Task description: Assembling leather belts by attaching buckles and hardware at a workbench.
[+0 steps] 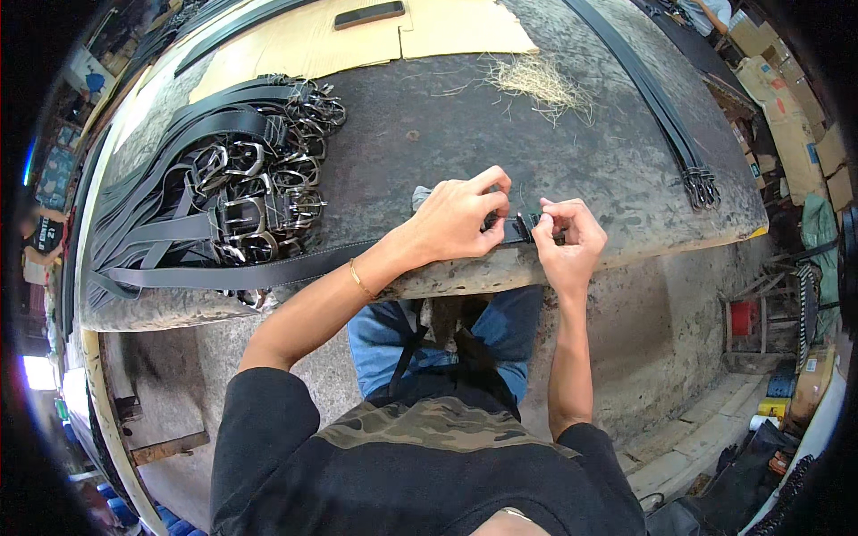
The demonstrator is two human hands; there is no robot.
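Note:
A black leather belt [304, 268] runs along the table's near edge from the pile at the left, passing under my left forearm. Its buckle end [525, 227] lies between my two hands. My left hand [460, 214] is curled closed over the belt just left of the buckle; its fingers partly hide what they grip. At the buckle's right side, my right hand [572, 237] pinches, with thumb and fingers together. A scrap of grey cloth [420, 196] shows beside my left hand. Many finished-looking belts with metal buckles [246, 214] are heaped to the left.
A worn dark table [402, 152] spreads before me. Pale straw-like threads [541, 85] lie toward its far side, near cardboard sheets [465, 31] with a phone [369, 14] on them. More belts [657, 107] stretch along the right. Cartons [786, 116] stand beyond; another person [45, 234] is far left.

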